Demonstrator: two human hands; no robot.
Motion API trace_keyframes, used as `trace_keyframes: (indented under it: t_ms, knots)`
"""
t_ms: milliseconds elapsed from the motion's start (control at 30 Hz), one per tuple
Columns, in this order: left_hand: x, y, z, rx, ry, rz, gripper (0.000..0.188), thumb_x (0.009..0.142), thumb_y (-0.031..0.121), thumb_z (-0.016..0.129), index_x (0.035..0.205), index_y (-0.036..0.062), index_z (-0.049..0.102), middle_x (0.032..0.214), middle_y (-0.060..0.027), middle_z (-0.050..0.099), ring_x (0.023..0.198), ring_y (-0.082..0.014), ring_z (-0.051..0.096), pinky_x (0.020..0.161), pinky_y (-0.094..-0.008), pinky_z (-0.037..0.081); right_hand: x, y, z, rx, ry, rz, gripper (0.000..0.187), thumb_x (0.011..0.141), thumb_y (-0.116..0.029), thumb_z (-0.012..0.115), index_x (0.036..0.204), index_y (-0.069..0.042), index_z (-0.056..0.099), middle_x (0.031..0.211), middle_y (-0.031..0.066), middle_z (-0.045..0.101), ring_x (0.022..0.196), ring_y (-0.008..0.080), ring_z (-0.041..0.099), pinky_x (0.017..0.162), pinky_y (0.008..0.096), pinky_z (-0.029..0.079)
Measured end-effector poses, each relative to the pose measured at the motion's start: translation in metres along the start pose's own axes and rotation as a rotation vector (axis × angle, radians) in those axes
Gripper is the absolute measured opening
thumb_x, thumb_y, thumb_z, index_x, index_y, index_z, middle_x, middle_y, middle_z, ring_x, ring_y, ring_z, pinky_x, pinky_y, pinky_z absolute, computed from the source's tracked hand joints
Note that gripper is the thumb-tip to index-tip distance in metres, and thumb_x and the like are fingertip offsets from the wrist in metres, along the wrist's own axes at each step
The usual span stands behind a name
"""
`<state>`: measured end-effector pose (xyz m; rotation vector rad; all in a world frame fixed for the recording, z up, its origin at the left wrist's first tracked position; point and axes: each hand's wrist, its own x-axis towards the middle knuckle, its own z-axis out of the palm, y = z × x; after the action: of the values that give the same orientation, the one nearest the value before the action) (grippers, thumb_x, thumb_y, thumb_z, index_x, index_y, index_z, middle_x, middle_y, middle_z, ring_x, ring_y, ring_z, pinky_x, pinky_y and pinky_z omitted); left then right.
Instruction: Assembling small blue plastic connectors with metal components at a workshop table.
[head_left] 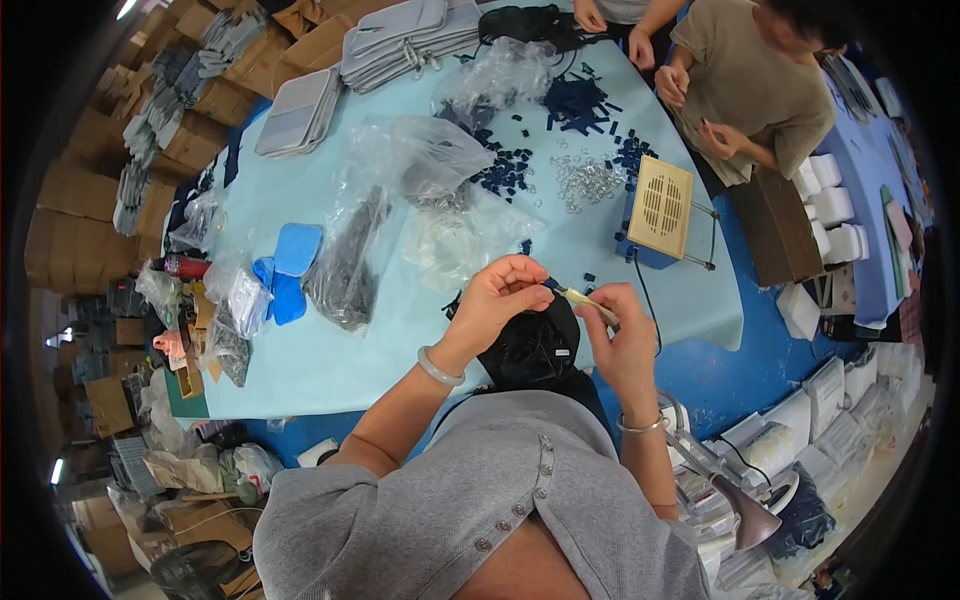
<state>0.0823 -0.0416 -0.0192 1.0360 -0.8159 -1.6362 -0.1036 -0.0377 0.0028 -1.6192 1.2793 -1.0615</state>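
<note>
My left hand (497, 305) pinches a small dark blue tab (553, 285) between thumb and fingertips, above the near edge of the table. Closed around a slim pale-yellow tool (592, 303) is my right hand (622, 335), and the tool's tip meets the blue tab. The tool's exact kind is hard to make out. Below both hands lies a black fabric item (530, 352) with a small white label. Farther off are a pile of small dark blue pieces (503, 172), a heap of dark blue strips (578, 103) and a scatter of clear rings (588, 182).
A boxy blue device with a beige grille (661, 207) stands at the table's right, its cord trailing nearer. Plastic bags (350, 245) and blue pads (293, 265) lie left; grey folded items (408, 45) are stacked behind. Another person (750, 85) works at the far right.
</note>
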Motion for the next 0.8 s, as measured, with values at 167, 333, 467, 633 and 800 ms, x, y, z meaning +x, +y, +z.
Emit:
trace_keyframes:
  t_ms: [167,333,467,633,800]
  knots:
    - [0.0,-0.002,0.001,0.101,-0.048,0.006,0.02,0.081,-0.001,0.061,0.1,-0.0015,0.056,0.088,-0.005,0.061,0.077,-0.0088,0.058,0.072,-0.0199,0.047,-0.002,0.002,0.003,0.013,-0.01,-0.032,0.009,0.082,-0.004,0.059,0.089,-0.002,0.055,0.074,0.0085,0.061,0.062,0.0167,0.06,0.052,0.0255,0.044]
    - [-0.001,-0.004,0.001,0.091,-0.068,-0.005,0.021,0.081,0.0,0.061,0.102,-0.0018,0.057,0.089,-0.0043,0.06,0.077,-0.0079,0.056,0.072,-0.0198,0.046,-0.004,0.0,0.003,-0.046,-0.022,-0.051,0.009,0.083,-0.003,0.057,0.091,-0.001,0.055,0.073,0.0101,0.062,0.061,0.017,0.06,0.054,0.0247,0.044]
    - [-0.002,-0.005,0.004,-0.004,-0.082,0.02,0.02,0.082,0.001,0.061,0.101,-0.0018,0.057,0.089,-0.0041,0.06,0.077,-0.0081,0.055,0.072,-0.0203,0.046,-0.013,0.003,0.008,0.053,0.023,0.028,0.007,0.084,-0.003,0.056,0.09,0.0,0.054,0.073,0.0097,0.063,0.061,0.0136,0.06,0.055,0.0231,0.044]
    - [-0.004,-0.005,0.006,0.022,-0.082,0.022,0.019,0.082,0.002,0.061,0.1,-0.0021,0.057,0.089,-0.0047,0.06,0.077,-0.0088,0.056,0.072,-0.0208,0.046,-0.02,0.006,0.012,0.175,0.108,0.084,0.004,0.086,-0.003,0.055,0.089,0.0,0.054,0.073,0.0086,0.065,0.064,0.0095,0.059,0.055,0.0209,0.043]
    - [-0.007,-0.009,0.005,0.041,-0.068,0.005,0.016,0.082,0.002,0.061,0.097,-0.0026,0.059,0.086,-0.0054,0.061,0.076,-0.0095,0.057,0.07,-0.021,0.047,-0.025,0.006,0.016,0.188,0.152,0.064,0.005,0.086,-0.003,0.055,0.089,0.0,0.054,0.072,0.0091,0.065,0.063,0.01,0.059,0.055,0.0202,0.043]
